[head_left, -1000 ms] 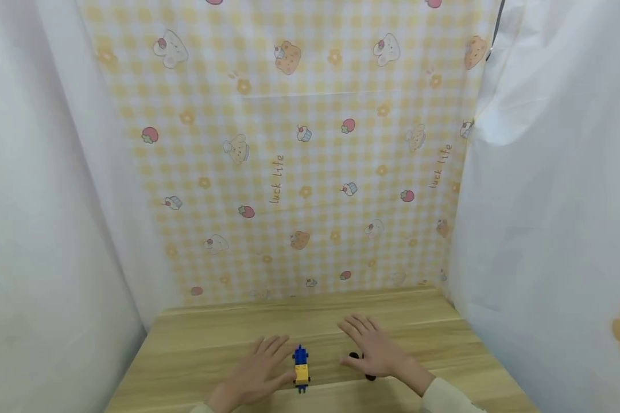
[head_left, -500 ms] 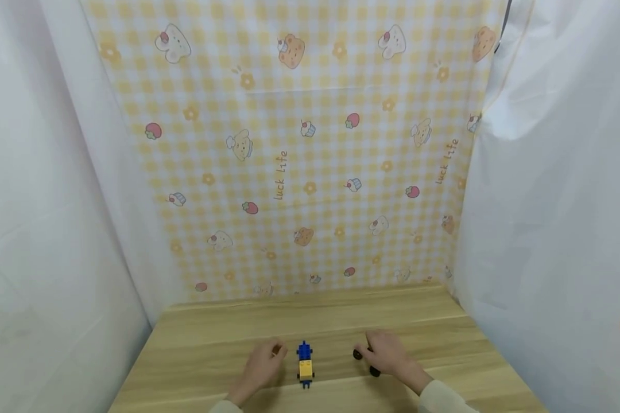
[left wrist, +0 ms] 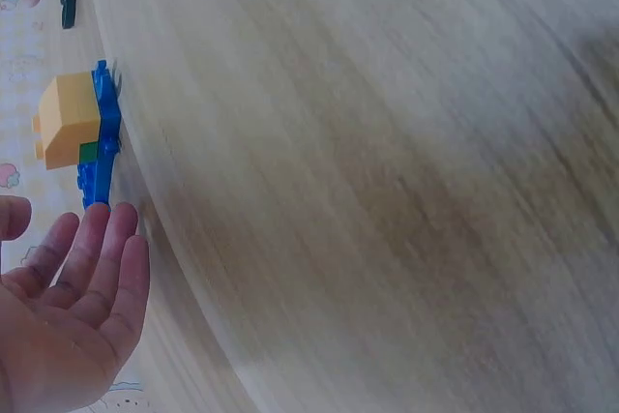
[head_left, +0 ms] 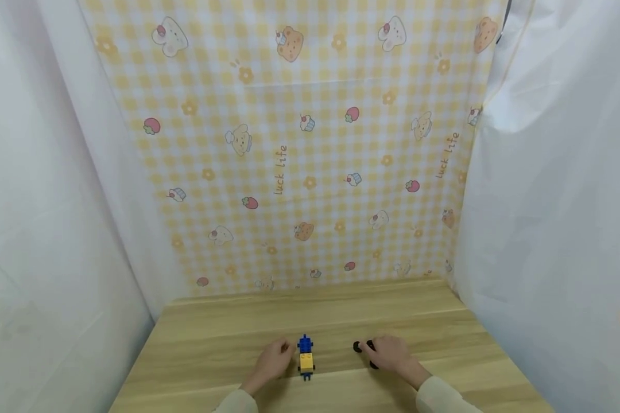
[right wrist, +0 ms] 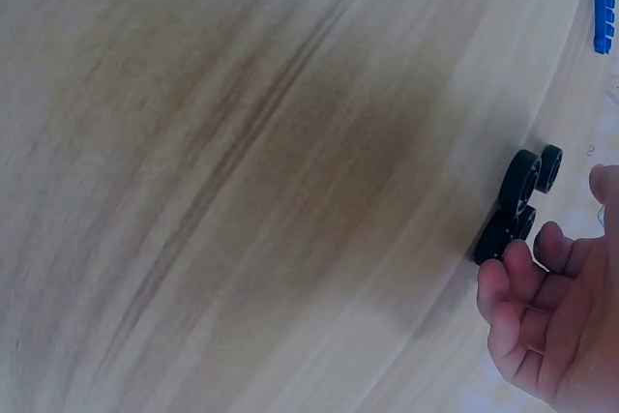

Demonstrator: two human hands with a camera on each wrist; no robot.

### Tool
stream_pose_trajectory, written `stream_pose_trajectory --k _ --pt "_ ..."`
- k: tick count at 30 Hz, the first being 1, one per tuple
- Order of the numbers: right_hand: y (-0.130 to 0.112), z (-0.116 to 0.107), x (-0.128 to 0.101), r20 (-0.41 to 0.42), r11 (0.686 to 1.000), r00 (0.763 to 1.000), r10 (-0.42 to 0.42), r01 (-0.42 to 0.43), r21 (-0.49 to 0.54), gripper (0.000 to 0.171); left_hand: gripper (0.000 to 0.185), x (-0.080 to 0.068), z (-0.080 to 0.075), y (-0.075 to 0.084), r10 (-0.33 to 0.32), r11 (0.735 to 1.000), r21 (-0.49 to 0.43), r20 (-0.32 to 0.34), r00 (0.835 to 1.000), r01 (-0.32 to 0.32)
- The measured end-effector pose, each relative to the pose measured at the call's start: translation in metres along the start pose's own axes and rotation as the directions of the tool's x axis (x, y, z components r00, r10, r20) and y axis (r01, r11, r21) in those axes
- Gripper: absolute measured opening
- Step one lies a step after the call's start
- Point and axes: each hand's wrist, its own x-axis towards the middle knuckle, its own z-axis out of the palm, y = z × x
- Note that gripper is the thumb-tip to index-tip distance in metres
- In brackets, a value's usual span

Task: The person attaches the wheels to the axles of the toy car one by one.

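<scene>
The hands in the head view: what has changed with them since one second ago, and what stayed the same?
Both hands have curled their fingers in and drawn back toward the person. The left hand now sits beside the blue and yellow block car; the right hand covers the black wheels. Whether it grips them is unclear. The car and wheels stayed in place on the table.

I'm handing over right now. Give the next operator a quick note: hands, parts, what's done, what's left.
Left hand: loosely open, holding nothing, just left of the blue and yellow brick car body.
Right hand: fingers curled by the black wheels; grip not confirmed.
Both parts lie on the wooden table.
Done: no wheels show on the body.
Left: probably fitting the wheels.
</scene>
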Motion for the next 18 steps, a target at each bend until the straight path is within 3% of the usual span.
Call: stream_pose_trajectory --k 8,13,18 --pt "0.0 0.0 -0.006 -0.008 0.998 1.0 -0.029 0.028 -0.052 0.059 0.048 0.0 0.005 -0.001 -0.011 1.0 0.025 0.087 0.996 0.009" --pt "0.001 0.0 -0.005 -0.035 0.995 0.999 -0.037 0.034 -0.093 0.058 0.045 -0.001 0.01 0.006 0.004 0.993 0.117 0.079 0.997 -0.013" --pt "0.001 -0.001 -0.004 -0.041 0.993 0.998 -0.039 0.034 -0.112 0.055 0.054 0.0 0.014 0.012 0.011 0.979 0.204 0.082 0.997 -0.028"
